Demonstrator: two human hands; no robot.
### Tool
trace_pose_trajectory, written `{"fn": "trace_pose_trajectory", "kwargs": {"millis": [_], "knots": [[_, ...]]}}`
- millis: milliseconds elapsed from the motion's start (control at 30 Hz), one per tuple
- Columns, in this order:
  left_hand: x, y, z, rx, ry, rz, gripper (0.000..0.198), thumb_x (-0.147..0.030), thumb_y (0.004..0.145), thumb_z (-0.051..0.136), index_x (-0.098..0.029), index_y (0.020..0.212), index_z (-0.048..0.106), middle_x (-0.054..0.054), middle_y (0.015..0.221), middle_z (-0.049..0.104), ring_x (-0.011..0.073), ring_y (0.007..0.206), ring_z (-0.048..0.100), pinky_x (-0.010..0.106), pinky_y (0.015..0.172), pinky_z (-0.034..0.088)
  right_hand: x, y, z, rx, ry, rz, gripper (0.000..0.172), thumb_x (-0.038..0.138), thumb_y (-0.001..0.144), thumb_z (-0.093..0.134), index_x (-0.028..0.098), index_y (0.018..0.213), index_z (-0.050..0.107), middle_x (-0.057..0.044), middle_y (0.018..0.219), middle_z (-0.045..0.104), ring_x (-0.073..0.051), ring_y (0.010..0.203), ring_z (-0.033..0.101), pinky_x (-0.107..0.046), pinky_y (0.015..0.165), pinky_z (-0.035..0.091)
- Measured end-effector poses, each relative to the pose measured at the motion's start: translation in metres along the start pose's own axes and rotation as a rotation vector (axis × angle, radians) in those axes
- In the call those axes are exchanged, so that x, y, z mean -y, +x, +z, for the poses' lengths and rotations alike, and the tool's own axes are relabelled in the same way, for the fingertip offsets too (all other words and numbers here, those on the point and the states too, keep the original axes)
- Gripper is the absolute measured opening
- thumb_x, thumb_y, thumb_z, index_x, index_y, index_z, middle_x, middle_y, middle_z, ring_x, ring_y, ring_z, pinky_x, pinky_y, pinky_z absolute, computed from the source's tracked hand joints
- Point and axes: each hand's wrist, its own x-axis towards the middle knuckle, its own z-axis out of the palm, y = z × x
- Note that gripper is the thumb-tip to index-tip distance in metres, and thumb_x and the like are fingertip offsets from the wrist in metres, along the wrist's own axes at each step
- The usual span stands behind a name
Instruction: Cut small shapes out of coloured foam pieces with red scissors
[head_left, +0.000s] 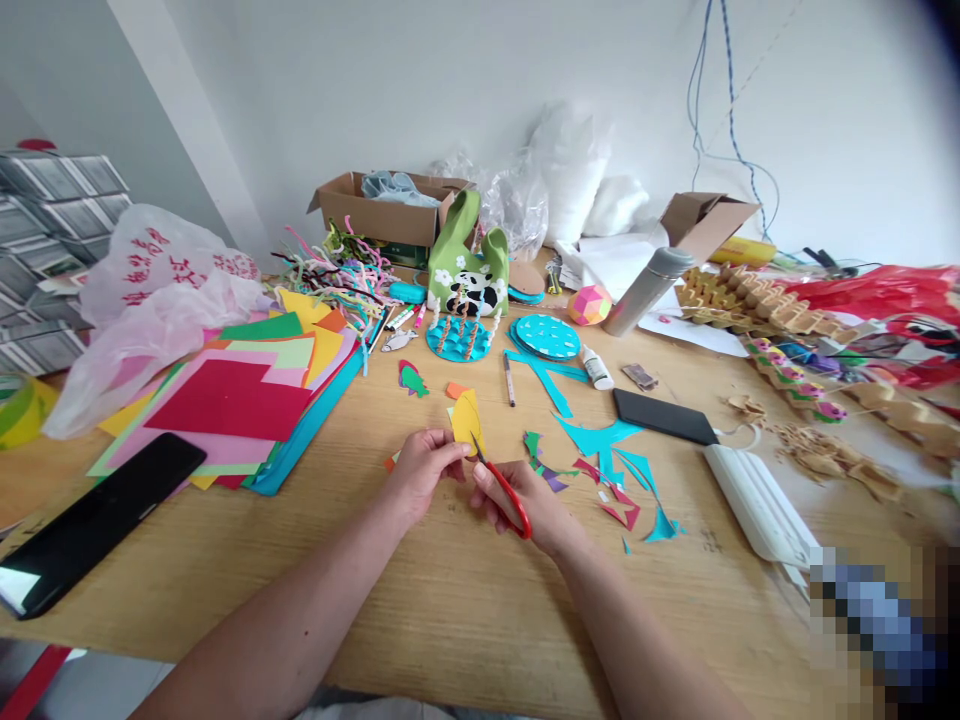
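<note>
My left hand [429, 467] pinches a small piece of yellow paper [466, 415] near its lower edge, above the table. Closed round the red handles of a pair of scissors [513, 500], my right hand [525, 492] holds the blades against that paper. A dark outline shows faintly on the yellow sheet. Just beyond my hands lie a green and red fish-shaped cutout [412, 378] and a small orange paper piece [458, 391]. Green, purple and red paper scraps [619, 505] are scattered to the right of the scissors.
Coloured sheets [217, 400] are piled at left, beside a black phone [105, 515]. Blue discs [546, 336], a marker [509, 381], a white glue bottle [597, 368] and a grey flask [646, 290] stand or lie ahead. A black power bank [664, 416] and white power strip [761, 505] are right.
</note>
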Motion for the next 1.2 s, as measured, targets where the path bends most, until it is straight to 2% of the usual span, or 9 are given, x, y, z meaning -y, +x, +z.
{"fn": "trace_pose_trajectory", "kwargs": {"millis": [500, 667, 1200], "knots": [[-0.0008, -0.0001, -0.0003, 0.002, 0.005, -0.018, 0.017, -0.028, 0.061, 0.076, -0.014, 0.06, 0.067, 0.003, 0.058, 0.063, 0.0107, 0.052, 0.052, 0.025, 0.053, 0.042, 0.0011, -0.0008, -0.0008, 0.002, -0.002, 0.012, 0.066, 0.079, 0.074, 0.057, 0.015, 0.063, 0.059, 0.002, 0.044, 0.049, -0.008, 0.037, 0.043, -0.02, 0.039, 0.029], [-0.0023, -0.0005, 0.0005, -0.013, 0.001, -0.019, 0.016, -0.026, 0.059, 0.076, -0.014, 0.056, 0.066, 0.001, 0.054, 0.06, 0.0088, 0.049, 0.048, 0.023, 0.05, 0.038, 0.0, -0.0006, -0.0014, 0.005, -0.007, 0.004, 0.067, 0.08, 0.072, 0.057, 0.014, 0.062, 0.059, 0.001, 0.045, 0.05, -0.008, 0.039, 0.045, -0.02, 0.039, 0.03], [-0.0024, -0.0016, 0.001, -0.002, 0.021, -0.03, 0.017, -0.026, 0.058, 0.075, -0.014, 0.055, 0.064, 0.0, 0.051, 0.057, 0.0088, 0.047, 0.047, 0.024, 0.05, 0.037, -0.0014, -0.0012, -0.0013, 0.04, 0.03, -0.023, 0.066, 0.079, 0.074, 0.056, 0.014, 0.066, 0.059, 0.001, 0.049, 0.053, -0.008, 0.041, 0.046, -0.021, 0.043, 0.035]]}}
